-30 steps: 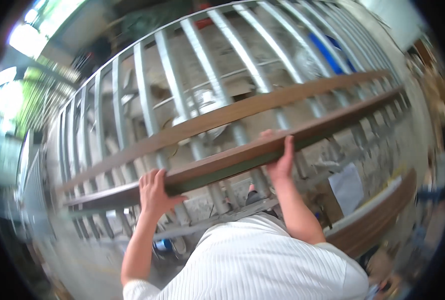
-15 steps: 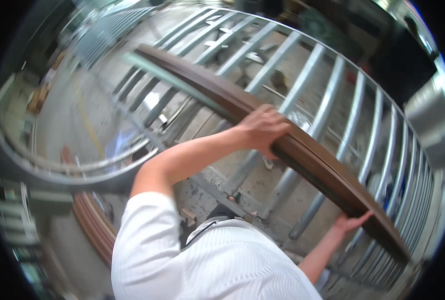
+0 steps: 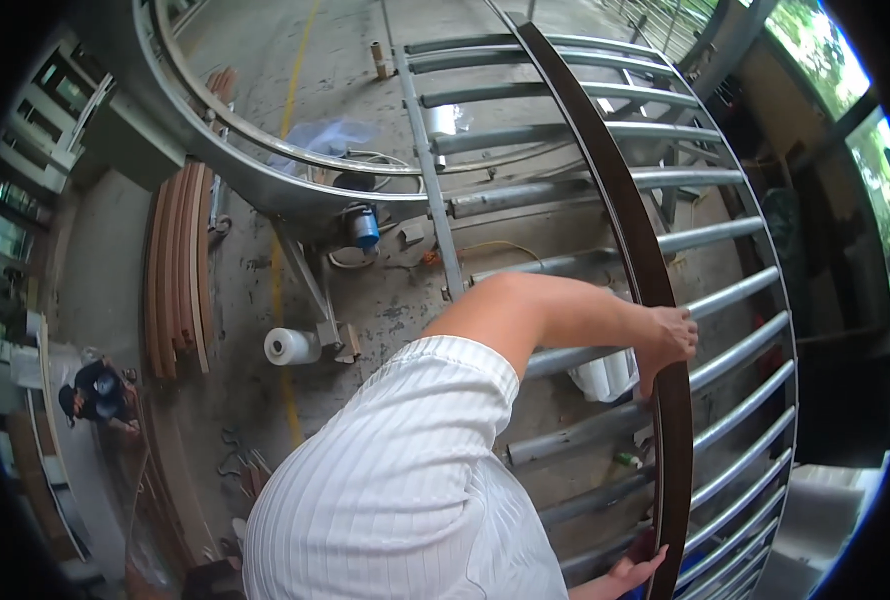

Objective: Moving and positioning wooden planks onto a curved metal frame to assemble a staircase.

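Note:
A long dark brown profile bar (image 3: 637, 222) with a pale edge strip lies lengthwise over a rack of round metal bars (image 3: 700, 235). My left hand (image 3: 667, 340) is wrapped over it near its middle, fingers on the far side and thumb at the near edge. At the lower end of the profile bar, my right hand (image 3: 630, 575) holds its left edge from below, the thumb along the side; some of its fingers are hidden beneath.
A white film roll (image 3: 293, 346) stands on the floor left of the rack. Brown strips (image 3: 178, 265) are stacked farther left, near a large curved metal frame (image 3: 255, 165). A blue-and-silver can (image 3: 363, 228) is beside the frame. Another person (image 3: 100, 392) works at far left.
My view has turned, so the profile bar now runs nearly straight away from me instead of slanting across. Both hands remain on it.

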`<control>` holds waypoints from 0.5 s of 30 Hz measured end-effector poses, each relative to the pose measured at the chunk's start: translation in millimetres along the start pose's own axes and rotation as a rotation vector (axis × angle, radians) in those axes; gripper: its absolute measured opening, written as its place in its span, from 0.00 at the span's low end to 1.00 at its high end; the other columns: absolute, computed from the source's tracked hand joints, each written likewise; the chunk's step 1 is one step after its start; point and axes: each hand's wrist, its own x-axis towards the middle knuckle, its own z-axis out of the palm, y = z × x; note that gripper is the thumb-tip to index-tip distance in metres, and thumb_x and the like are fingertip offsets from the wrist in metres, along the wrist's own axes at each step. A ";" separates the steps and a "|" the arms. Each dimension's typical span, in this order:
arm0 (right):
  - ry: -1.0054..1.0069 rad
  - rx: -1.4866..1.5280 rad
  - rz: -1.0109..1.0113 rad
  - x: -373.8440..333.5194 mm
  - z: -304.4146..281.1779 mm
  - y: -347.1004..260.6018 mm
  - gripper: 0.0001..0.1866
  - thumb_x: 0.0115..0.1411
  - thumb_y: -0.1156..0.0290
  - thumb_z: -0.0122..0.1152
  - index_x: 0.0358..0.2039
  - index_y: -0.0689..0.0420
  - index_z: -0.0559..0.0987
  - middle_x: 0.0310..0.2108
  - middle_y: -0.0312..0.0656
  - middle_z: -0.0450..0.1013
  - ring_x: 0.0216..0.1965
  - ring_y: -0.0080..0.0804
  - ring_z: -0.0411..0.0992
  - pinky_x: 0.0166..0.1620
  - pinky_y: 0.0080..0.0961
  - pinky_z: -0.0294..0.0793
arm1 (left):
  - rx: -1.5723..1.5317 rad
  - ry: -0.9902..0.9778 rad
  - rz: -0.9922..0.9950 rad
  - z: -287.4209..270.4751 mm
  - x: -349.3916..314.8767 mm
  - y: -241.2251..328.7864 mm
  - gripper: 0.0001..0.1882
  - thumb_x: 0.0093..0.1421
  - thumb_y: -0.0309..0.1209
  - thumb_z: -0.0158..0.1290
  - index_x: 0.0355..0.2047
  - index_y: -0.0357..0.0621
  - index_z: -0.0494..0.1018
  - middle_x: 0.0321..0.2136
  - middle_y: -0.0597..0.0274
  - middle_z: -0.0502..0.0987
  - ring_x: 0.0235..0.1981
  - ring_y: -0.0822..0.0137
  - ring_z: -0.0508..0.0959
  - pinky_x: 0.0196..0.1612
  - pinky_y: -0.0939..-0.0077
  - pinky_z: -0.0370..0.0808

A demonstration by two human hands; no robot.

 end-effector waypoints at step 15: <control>0.540 0.533 -0.249 -6.5 -9.2 -17.8 0.17 0.67 0.53 0.71 0.48 0.49 0.84 0.42 0.36 0.83 0.41 0.34 0.81 0.51 0.38 0.83 | -0.269 -0.488 -0.144 -15.5 92.7 -19.3 0.53 0.39 0.64 0.76 0.56 0.35 0.76 0.45 0.39 0.85 0.51 0.42 0.83 0.53 0.54 0.79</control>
